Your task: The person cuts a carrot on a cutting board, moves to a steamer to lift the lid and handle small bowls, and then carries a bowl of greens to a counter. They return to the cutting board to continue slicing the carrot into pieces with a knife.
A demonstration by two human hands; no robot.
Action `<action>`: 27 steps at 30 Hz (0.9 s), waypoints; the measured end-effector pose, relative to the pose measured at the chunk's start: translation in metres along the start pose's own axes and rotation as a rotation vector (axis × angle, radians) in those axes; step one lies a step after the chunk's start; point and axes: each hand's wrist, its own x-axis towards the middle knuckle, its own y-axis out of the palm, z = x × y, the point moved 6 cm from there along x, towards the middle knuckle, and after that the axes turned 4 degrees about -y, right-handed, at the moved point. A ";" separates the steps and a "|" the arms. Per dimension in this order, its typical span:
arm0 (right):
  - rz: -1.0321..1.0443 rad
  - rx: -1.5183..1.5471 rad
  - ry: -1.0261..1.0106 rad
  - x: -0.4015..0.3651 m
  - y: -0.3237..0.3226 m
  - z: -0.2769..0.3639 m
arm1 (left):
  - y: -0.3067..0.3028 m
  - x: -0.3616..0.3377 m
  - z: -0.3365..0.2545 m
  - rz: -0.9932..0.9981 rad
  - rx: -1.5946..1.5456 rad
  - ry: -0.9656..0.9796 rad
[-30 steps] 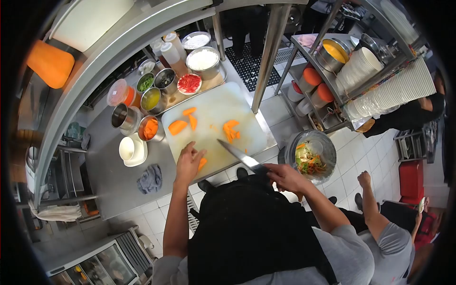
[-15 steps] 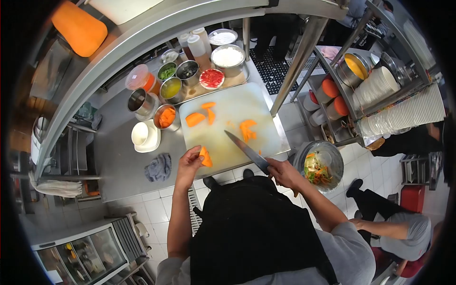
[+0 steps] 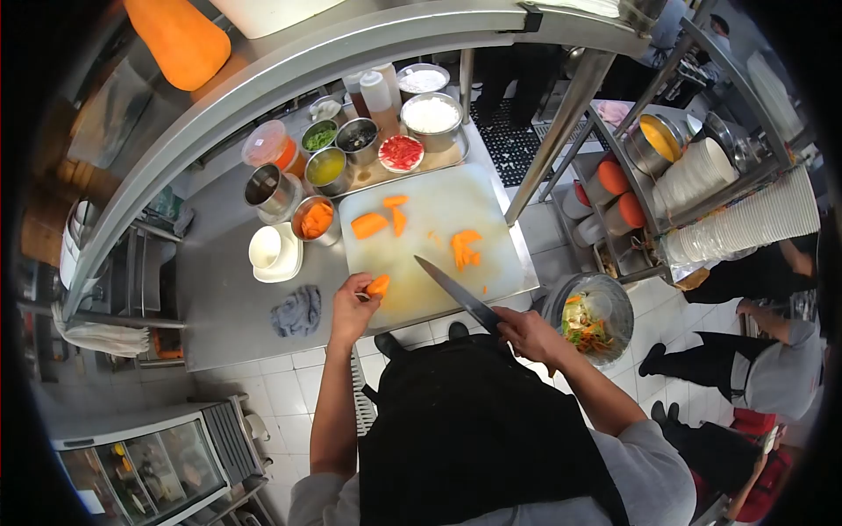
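My left hand (image 3: 354, 309) is closed on a carrot piece (image 3: 378, 285), pinched in its fingertips over the near left edge of the white cutting board (image 3: 421, 302). My right hand (image 3: 528, 335) is wrapped round the handle of a large kitchen knife (image 3: 460, 294). Its blade slants up and left over the board's near part, apart from the carrot. A thick carrot chunk (image 3: 369, 225) lies at the board's far left, with smaller pieces (image 3: 398, 219) beside it. Cut carrot pieces (image 3: 466, 249) form a small pile right of the middle.
A metal cup of orange pieces (image 3: 314, 219) stands left of the board, near white bowls (image 3: 266, 249) and a grey cloth (image 3: 296, 311). Behind is a tray (image 3: 358, 186) with several containers. A scrap bin (image 3: 603, 282) is at the right. A metal shelf (image 3: 368, 42) arches overhead. Co-workers stand at right.
My left hand has shifted slightly, and the carrot piece in it has turned to lie more sideways. The knife has barely moved. The view has shifted slightly, and more of the co-workers at right shows.
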 end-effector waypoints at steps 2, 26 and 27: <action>-0.010 -0.006 -0.025 0.000 0.004 0.005 | 0.005 0.000 -0.008 0.001 0.123 0.045; 0.009 -0.421 -0.249 0.025 0.051 0.006 | 0.045 -0.002 -0.024 -0.128 0.554 0.239; 0.007 -0.436 -0.241 0.025 0.051 0.007 | 0.046 -0.002 -0.022 -0.127 0.552 0.234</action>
